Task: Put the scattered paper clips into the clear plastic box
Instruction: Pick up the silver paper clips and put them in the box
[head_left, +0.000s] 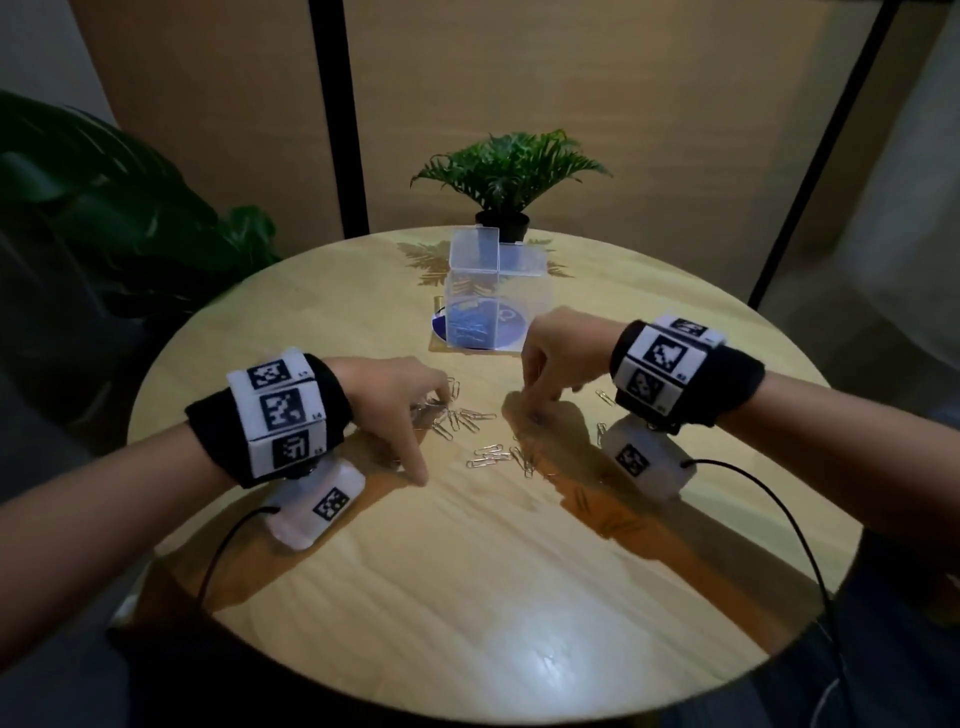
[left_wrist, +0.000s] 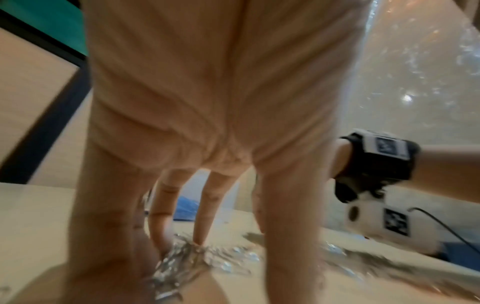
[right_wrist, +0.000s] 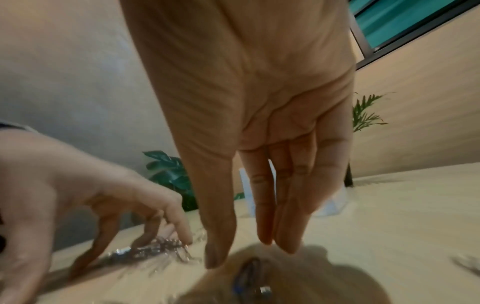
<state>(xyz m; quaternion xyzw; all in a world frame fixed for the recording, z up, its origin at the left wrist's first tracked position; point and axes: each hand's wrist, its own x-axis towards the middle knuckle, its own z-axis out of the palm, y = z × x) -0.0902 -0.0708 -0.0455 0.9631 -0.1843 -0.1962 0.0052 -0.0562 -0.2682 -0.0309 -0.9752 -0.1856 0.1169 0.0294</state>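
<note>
Paper clips (head_left: 470, 434) are lying loose just in front of the clear plastic box (head_left: 488, 291). We're raking w/ left hand (head_left: 400, 400) spread; right hand (head_left: 558, 353) fingers straight, together. Risk: clips flicking off table (head_left: 467, 597).

We could not count the paper clips (head_left: 470, 423): in the head view they were too small, and both wrist views smeared them into a silver blur. The left hand (head_left: 395, 397) hid the clips under its fingers (left_wrist: 205, 214), so we could not tell whether it gripped any. The right hand (head_left: 558, 353) covered the table (head_left: 467, 571) beneath its fingertips (right_wrist: 265, 236); contact with a clip could not be told. What lay inside the clear plastic box (head_left: 480, 306) showed only as a blue mass. Both forearms ran off the picture's edges, and the big plant (head_left: 104, 197) on the left was cut off.
</note>
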